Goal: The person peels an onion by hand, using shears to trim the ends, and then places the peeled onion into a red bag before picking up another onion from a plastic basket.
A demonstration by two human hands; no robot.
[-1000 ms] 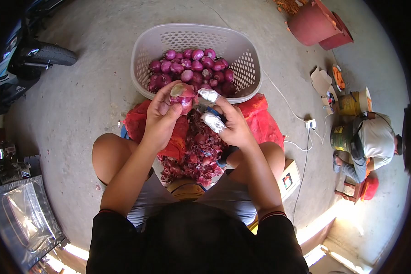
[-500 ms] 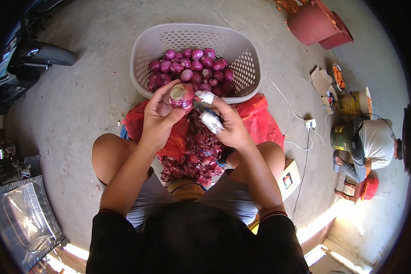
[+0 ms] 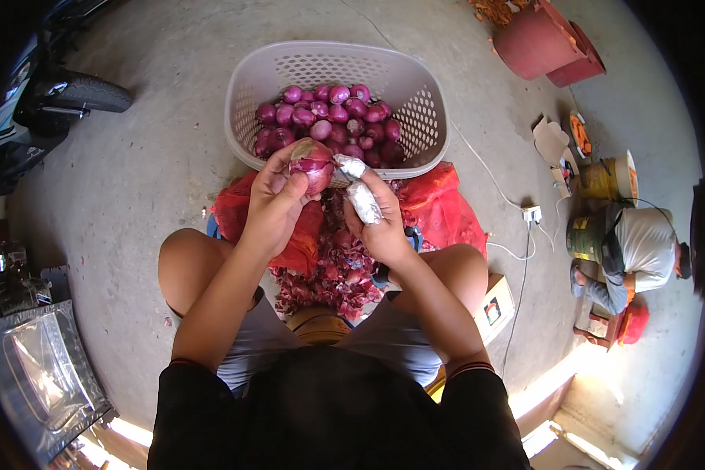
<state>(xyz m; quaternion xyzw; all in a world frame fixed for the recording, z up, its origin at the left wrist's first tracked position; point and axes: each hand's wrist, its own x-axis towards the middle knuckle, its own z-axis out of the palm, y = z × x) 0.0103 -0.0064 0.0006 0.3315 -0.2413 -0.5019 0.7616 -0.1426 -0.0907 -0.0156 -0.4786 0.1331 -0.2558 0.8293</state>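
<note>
My left hand (image 3: 272, 202) is closed round a red onion (image 3: 313, 164), partly covered in papery skin, above the near rim of a grey basket. Close to the onion's right side is my right hand (image 3: 382, 223), its thumb and a finger wrapped in silvery-white material (image 3: 364, 202). The right fingers are curled, and what they may hold is hidden. Several shiny purple onions (image 3: 321, 129) lie in the basket (image 3: 333, 55). Below my hands, a heap of onion skins (image 3: 329, 286) sits between my legs, with red mesh sacking (image 3: 446, 207) on both sides.
A power strip (image 3: 532, 213) with white cables lies on the floor to the right. Further right, a person (image 3: 646, 243) sits bent over beside buckets (image 3: 607, 178). Red tubs (image 3: 536, 43) stand at the upper right, and a motorbike wheel (image 3: 86, 90) is at the left.
The onion has turned in my left hand, so more purple skin faces up. My right hand has rotated, its wrapped thumb now higher and its fingers more curled.
</note>
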